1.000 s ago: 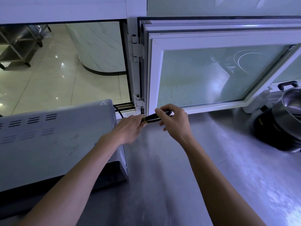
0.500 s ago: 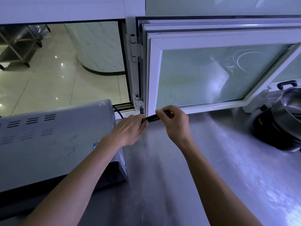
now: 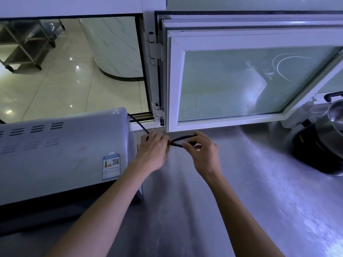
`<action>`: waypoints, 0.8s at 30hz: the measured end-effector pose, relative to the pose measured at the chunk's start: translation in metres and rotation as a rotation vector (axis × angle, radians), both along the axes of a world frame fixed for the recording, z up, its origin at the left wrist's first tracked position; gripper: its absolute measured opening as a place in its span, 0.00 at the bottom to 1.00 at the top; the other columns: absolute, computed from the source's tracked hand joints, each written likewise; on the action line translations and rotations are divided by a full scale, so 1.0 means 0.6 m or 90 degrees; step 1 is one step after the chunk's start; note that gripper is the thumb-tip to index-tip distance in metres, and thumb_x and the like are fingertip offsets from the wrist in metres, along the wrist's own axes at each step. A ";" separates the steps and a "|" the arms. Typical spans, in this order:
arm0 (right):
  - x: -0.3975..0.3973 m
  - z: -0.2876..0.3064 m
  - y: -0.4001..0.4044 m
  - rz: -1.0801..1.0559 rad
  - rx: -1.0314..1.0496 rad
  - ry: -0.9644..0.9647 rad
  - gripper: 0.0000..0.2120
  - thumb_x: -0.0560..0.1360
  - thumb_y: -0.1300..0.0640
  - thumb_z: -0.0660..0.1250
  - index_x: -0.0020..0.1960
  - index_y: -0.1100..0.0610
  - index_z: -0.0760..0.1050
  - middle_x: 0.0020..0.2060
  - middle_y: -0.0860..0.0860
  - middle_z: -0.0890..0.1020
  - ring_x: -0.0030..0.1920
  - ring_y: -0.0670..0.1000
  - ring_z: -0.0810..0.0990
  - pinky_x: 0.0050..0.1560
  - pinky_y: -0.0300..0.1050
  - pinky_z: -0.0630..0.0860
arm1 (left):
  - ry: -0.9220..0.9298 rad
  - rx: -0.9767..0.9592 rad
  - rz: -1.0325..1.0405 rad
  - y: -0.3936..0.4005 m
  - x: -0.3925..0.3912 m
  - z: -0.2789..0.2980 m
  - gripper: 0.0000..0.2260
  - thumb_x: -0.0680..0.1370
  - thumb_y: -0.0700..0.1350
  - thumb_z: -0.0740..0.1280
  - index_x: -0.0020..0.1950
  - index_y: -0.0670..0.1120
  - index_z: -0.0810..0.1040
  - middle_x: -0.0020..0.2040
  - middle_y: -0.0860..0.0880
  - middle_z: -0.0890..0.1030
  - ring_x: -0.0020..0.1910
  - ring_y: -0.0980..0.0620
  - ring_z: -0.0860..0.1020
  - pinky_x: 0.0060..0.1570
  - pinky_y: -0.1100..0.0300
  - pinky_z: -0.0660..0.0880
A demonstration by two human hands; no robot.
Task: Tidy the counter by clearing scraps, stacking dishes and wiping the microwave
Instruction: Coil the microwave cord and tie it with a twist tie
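both hands are on the microwave's black cord (image 3: 182,139), bundling it i'd guess. left hand (image 3: 153,152) grips it near a yellowish tie, right hand (image 3: 201,154) pinches the loop. microwave (image 3: 61,154) sits on the steel bench (image 3: 241,191) just left of them. next move probably needs the loop cinched and tucked behind before wiping.

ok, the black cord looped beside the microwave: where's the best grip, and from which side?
Probably at the cord bundle's bound neck, where the yellowish tie gathers the strands, coming from above. The loop lies flat and low over the steel counter, and the microwave blocks the left. The left hand already holds that end; the right hand pinches the loop.
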State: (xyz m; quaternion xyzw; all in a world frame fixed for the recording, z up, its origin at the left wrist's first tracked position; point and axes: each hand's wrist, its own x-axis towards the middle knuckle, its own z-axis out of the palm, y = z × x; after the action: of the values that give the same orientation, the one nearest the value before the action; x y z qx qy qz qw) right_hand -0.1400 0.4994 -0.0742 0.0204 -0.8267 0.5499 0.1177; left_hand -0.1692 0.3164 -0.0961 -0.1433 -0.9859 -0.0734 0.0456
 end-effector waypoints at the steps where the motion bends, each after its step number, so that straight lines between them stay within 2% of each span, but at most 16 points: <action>1: 0.000 -0.012 0.003 -0.003 0.001 -0.014 0.03 0.71 0.60 0.77 0.41 0.55 0.83 0.45 0.40 0.79 0.44 0.44 0.80 0.41 0.26 0.70 | 0.006 0.004 0.015 0.007 0.004 -0.006 0.10 0.82 0.50 0.60 0.60 0.49 0.75 0.57 0.50 0.77 0.60 0.47 0.71 0.60 0.48 0.69; 2: -0.001 -0.024 0.007 -0.006 0.006 -0.029 0.04 0.71 0.59 0.77 0.43 0.58 0.83 0.49 0.39 0.79 0.44 0.44 0.80 0.42 0.27 0.71 | 0.010 0.007 0.031 0.013 0.007 -0.013 0.10 0.81 0.49 0.62 0.60 0.49 0.76 0.56 0.50 0.77 0.59 0.47 0.72 0.60 0.48 0.69; 5: -0.007 -0.061 0.017 0.009 0.058 -0.043 0.09 0.72 0.57 0.77 0.50 0.60 0.84 0.58 0.46 0.79 0.41 0.45 0.80 0.45 0.31 0.75 | 0.005 0.007 0.080 0.027 0.010 -0.038 0.09 0.80 0.47 0.65 0.59 0.50 0.77 0.56 0.51 0.77 0.59 0.47 0.72 0.60 0.46 0.69; 7: -0.014 -0.084 0.021 0.030 0.092 -0.032 0.12 0.72 0.57 0.77 0.53 0.61 0.83 0.57 0.47 0.79 0.42 0.47 0.80 0.46 0.32 0.75 | -0.003 0.010 0.116 0.035 0.009 -0.058 0.09 0.78 0.46 0.67 0.59 0.50 0.77 0.56 0.51 0.77 0.62 0.47 0.71 0.61 0.45 0.69; 10: -0.031 -0.119 0.028 0.047 0.104 -0.048 0.14 0.71 0.58 0.78 0.55 0.61 0.83 0.58 0.47 0.79 0.45 0.48 0.79 0.49 0.38 0.76 | -0.009 0.026 0.160 0.047 0.004 -0.091 0.10 0.77 0.45 0.70 0.58 0.49 0.79 0.56 0.51 0.76 0.64 0.48 0.69 0.63 0.45 0.69; 15: -0.069 -0.179 0.033 0.063 0.122 -0.053 0.20 0.71 0.62 0.77 0.61 0.63 0.80 0.62 0.53 0.80 0.48 0.49 0.80 0.51 0.43 0.80 | -0.024 0.024 0.206 0.062 -0.028 -0.140 0.14 0.74 0.42 0.73 0.59 0.47 0.79 0.59 0.49 0.76 0.70 0.44 0.67 0.68 0.43 0.67; 18: -0.093 -0.208 0.035 0.069 0.126 -0.059 0.20 0.71 0.65 0.76 0.62 0.62 0.78 0.61 0.55 0.80 0.49 0.52 0.81 0.50 0.47 0.81 | -0.030 0.004 0.223 0.065 -0.046 -0.163 0.16 0.72 0.42 0.74 0.58 0.47 0.79 0.58 0.48 0.78 0.69 0.43 0.68 0.67 0.42 0.68; 22: -0.122 -0.233 0.029 0.076 0.105 -0.090 0.19 0.70 0.69 0.75 0.60 0.61 0.79 0.51 0.52 0.82 0.47 0.53 0.81 0.48 0.48 0.81 | -0.034 0.010 0.252 0.062 -0.063 -0.191 0.14 0.72 0.42 0.75 0.57 0.47 0.80 0.57 0.48 0.79 0.68 0.44 0.69 0.65 0.42 0.67; 24: -0.134 -0.247 0.024 0.081 0.106 -0.102 0.19 0.70 0.70 0.73 0.59 0.61 0.79 0.50 0.53 0.82 0.47 0.54 0.82 0.49 0.50 0.81 | -0.036 0.008 0.265 0.058 -0.069 -0.203 0.15 0.72 0.42 0.75 0.57 0.47 0.80 0.58 0.49 0.79 0.69 0.44 0.68 0.65 0.42 0.67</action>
State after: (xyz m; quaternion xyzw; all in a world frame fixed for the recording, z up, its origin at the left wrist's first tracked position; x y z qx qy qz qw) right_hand -0.2207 0.5139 -0.2224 0.0387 -0.8730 0.4859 0.0139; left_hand -0.2109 0.3513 -0.2181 0.0658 -0.9946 -0.0729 0.0328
